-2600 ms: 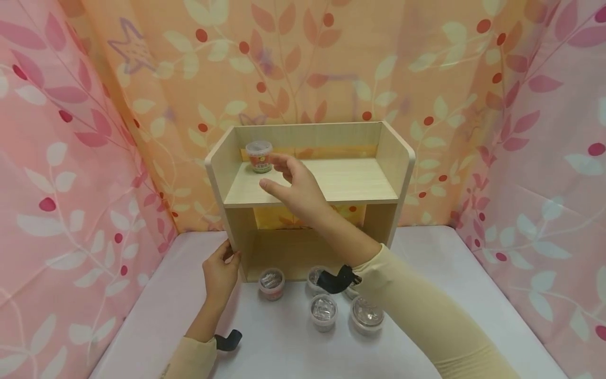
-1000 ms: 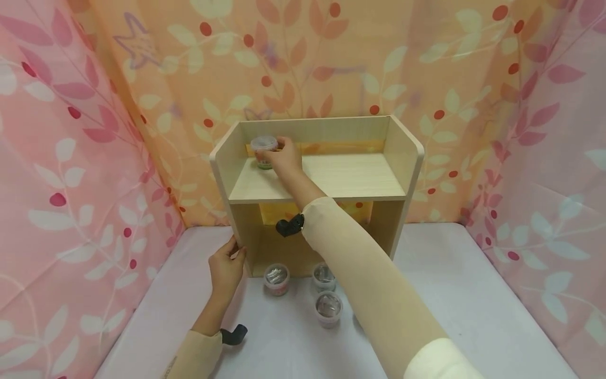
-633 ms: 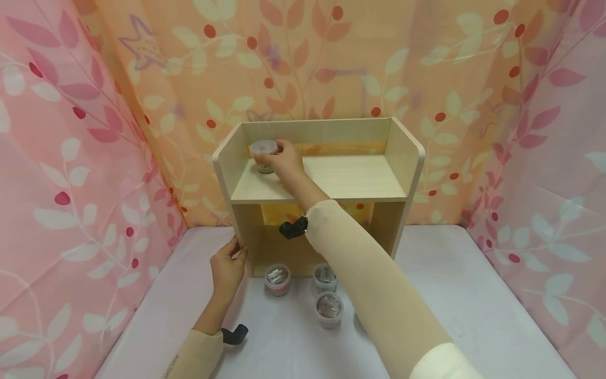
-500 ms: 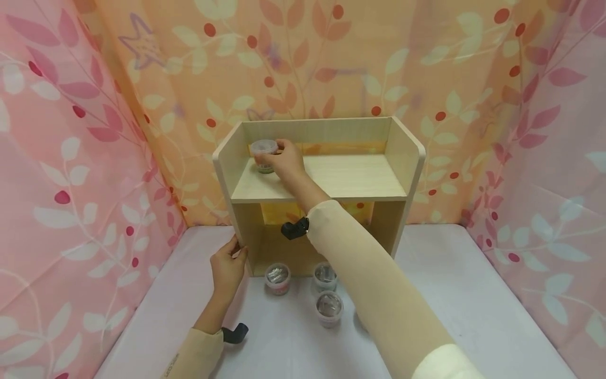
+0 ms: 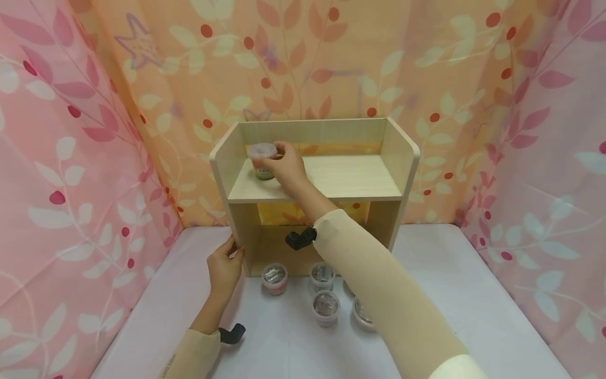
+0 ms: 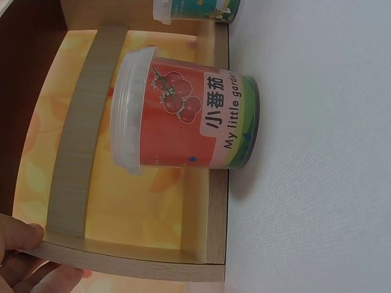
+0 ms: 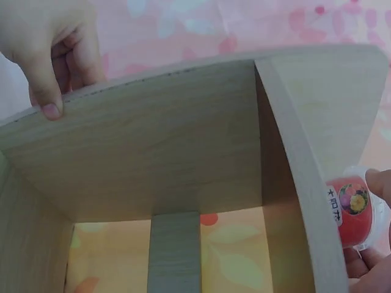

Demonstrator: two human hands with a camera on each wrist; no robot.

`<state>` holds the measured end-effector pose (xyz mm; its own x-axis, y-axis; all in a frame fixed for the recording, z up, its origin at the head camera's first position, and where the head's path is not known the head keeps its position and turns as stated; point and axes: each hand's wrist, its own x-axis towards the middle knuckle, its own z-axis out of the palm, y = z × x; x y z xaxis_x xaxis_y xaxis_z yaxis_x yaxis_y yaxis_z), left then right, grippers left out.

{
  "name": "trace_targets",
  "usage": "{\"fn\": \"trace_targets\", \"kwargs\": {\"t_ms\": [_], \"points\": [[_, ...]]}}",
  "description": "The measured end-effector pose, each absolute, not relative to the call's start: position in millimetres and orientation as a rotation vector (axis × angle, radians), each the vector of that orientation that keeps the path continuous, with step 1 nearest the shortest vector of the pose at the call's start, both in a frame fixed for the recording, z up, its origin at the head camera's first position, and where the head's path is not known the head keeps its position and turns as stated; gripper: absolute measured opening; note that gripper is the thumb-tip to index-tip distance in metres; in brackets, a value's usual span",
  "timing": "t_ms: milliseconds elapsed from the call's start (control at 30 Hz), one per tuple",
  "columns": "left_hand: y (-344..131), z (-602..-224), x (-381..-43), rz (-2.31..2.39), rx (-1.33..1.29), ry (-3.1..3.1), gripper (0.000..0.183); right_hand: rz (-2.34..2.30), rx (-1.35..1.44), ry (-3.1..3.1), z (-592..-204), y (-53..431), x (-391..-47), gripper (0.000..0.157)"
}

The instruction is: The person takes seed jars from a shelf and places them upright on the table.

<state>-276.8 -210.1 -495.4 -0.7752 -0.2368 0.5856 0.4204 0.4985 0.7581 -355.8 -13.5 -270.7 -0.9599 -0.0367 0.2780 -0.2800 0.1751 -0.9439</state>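
My right hand [image 5: 289, 166] grips a small lidded plastic tub [image 5: 263, 164] at the left of the upper shelf. Its red label shows flowers in the right wrist view, where the thumb lies on the lid's side. Whether the base touches the board I cannot tell. Lower down, my left hand [image 5: 223, 267] pinches the front edge of the shelf unit's left side panel [image 7: 165, 134]. Nearest that hand, on the table, stands a tub with a tomato label [image 6: 183, 113] reading "My little garden".
Several more lidded tubs, one of them [image 5: 325, 307], stand before the wooden shelf unit [image 5: 314, 200]; my right sleeve [image 5: 383, 284] partly covers some. White cloth covers the table [image 5: 440, 295]. Patterned curtains [image 5: 303, 58] enclose the back and sides.
My right hand has reached the tub on the upper shelf and taken hold of it. In the last half second the tub has shifted slightly toward the front. The left hand stays put.
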Motion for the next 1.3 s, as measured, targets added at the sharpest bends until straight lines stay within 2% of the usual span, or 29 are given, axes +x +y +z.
{"fn": "trace_targets", "kwargs": {"t_ms": [233, 467, 800, 1300], "points": [[-208.9, -495.0, -276.2, -1.306, -0.149, -2.084, 0.047, 1.869, 0.397, -2.246, -267.8, -4.9, -334.9, 0.074], [-208.2, -494.8, -275.2, -1.303, -0.133, -2.103, 0.046, 1.917, 0.465, -2.206, -268.0, 2.9, -313.4, 0.065], [-208.0, -493.9, -275.0, -1.315, -0.130, -2.121, 0.047, 1.997, 0.594, -2.162, -272.4, 7.0, -279.5, 0.073], [-207.1, -490.1, -272.8, -1.292, -0.126, -2.120, 0.045, 2.069, 0.675, -2.155, -302.5, 14.9, -231.6, 0.072]]}}
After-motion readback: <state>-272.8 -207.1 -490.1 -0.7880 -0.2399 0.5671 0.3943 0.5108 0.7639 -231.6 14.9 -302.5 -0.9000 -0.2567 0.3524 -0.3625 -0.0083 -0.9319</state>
